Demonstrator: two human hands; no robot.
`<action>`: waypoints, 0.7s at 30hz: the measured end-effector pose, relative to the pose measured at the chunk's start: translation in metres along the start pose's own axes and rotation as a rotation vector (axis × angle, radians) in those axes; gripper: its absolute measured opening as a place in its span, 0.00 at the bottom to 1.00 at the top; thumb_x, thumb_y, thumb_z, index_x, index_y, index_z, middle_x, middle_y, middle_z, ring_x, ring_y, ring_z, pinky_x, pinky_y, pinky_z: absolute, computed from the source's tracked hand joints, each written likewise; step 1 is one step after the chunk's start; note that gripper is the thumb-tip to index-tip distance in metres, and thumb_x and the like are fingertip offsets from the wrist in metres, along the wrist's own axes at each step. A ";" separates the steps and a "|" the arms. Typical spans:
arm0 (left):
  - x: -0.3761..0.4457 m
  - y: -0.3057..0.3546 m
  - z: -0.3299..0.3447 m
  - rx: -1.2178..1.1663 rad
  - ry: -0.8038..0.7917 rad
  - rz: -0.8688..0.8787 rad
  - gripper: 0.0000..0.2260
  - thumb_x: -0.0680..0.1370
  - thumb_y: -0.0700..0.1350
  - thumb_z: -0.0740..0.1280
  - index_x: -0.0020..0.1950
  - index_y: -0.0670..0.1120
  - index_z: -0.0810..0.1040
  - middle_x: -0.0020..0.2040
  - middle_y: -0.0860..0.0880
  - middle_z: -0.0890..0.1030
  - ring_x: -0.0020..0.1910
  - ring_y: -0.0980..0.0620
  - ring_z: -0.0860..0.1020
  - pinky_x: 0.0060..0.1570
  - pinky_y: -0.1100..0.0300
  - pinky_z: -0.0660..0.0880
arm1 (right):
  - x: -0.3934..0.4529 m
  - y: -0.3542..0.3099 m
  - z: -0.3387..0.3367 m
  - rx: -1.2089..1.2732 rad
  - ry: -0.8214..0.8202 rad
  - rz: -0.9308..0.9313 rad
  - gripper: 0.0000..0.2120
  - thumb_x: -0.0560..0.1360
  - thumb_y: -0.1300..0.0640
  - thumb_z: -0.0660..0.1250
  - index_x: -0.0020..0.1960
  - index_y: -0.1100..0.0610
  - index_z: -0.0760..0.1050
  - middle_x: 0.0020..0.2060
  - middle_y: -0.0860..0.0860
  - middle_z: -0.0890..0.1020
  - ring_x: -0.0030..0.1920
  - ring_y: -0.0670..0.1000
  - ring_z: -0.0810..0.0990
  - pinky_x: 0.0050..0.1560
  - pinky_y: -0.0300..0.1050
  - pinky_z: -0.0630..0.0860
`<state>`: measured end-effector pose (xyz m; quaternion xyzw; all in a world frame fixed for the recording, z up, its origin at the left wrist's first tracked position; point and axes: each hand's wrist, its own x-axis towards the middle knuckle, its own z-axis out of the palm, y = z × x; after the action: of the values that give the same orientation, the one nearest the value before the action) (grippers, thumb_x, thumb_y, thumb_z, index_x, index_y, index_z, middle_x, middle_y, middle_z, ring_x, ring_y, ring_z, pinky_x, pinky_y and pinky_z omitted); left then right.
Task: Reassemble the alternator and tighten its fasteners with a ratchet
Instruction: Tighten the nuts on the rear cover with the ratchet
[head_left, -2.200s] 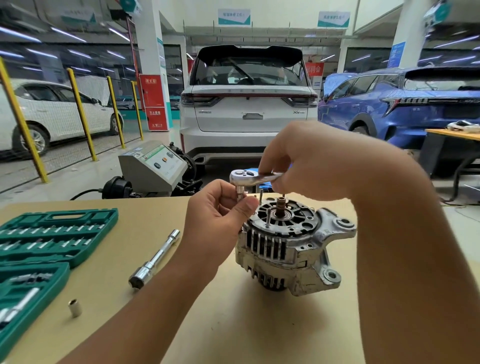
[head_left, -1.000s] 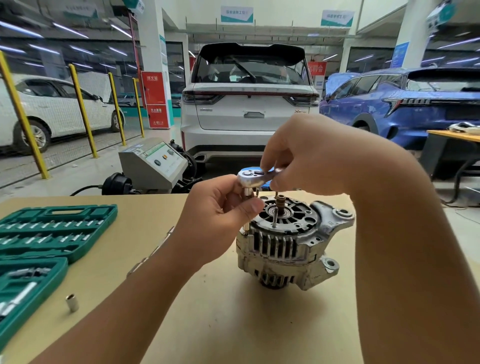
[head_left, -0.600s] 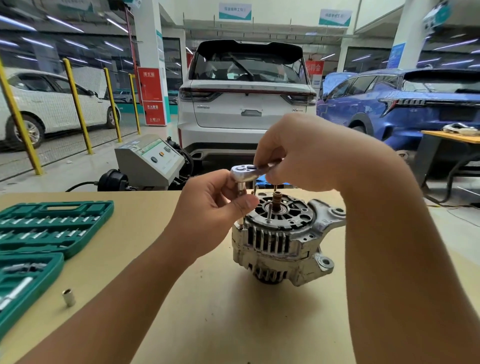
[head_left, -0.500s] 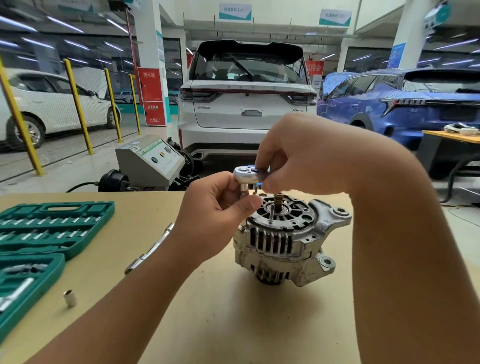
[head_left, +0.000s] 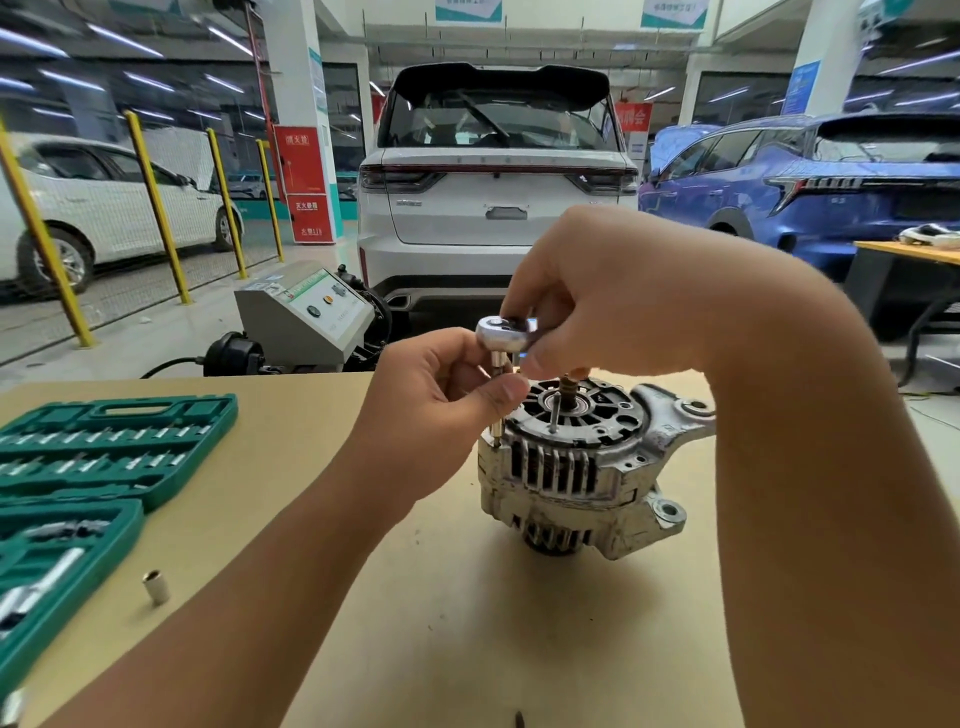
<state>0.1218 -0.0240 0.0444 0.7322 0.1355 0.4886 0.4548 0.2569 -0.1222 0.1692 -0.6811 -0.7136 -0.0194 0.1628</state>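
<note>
A silver alternator (head_left: 582, 467) stands on the tan table (head_left: 291, 415) with its shaft end up and long bolts sticking out of its top. My right hand (head_left: 613, 291) grips the ratchet (head_left: 503, 335), whose head sits over the bolt at the alternator's left rim. My left hand (head_left: 441, 410) pinches the socket (head_left: 500, 364) under the ratchet head between thumb and fingers. The ratchet's handle is hidden inside my right hand.
A green socket set case (head_left: 98, 457) lies open at the table's left. A loose socket (head_left: 156, 587) stands in front of it. Beyond the table are a grey machine (head_left: 306, 312), a white car (head_left: 498, 197) and a blue car (head_left: 831, 182).
The ratchet head has swung back and forth a little over the left bolt. My left hand has stayed on the socket. The extension bar on the table is now hidden behind my left arm.
</note>
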 end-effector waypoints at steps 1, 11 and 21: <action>0.000 0.000 0.001 0.015 0.006 -0.001 0.06 0.75 0.37 0.75 0.51 0.44 0.85 0.34 0.40 0.80 0.28 0.59 0.73 0.28 0.69 0.71 | -0.001 0.001 0.000 0.022 -0.012 0.009 0.15 0.69 0.56 0.79 0.54 0.44 0.83 0.34 0.44 0.83 0.35 0.45 0.83 0.33 0.41 0.75; 0.000 0.003 0.005 0.053 0.078 -0.041 0.06 0.76 0.37 0.75 0.48 0.48 0.83 0.37 0.38 0.79 0.29 0.54 0.74 0.24 0.61 0.71 | 0.001 0.003 0.002 -0.022 0.004 0.080 0.07 0.71 0.60 0.76 0.45 0.49 0.83 0.33 0.46 0.82 0.32 0.47 0.83 0.28 0.39 0.76; -0.003 0.004 0.015 0.060 0.058 0.010 0.05 0.77 0.39 0.75 0.49 0.48 0.84 0.32 0.47 0.73 0.31 0.53 0.68 0.32 0.58 0.70 | -0.003 0.011 -0.001 0.064 -0.051 0.021 0.13 0.70 0.55 0.79 0.52 0.45 0.81 0.30 0.46 0.84 0.30 0.45 0.84 0.33 0.44 0.78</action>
<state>0.1321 -0.0360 0.0446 0.7316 0.1595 0.5076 0.4262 0.2684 -0.1249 0.1671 -0.6831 -0.7107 0.0222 0.1665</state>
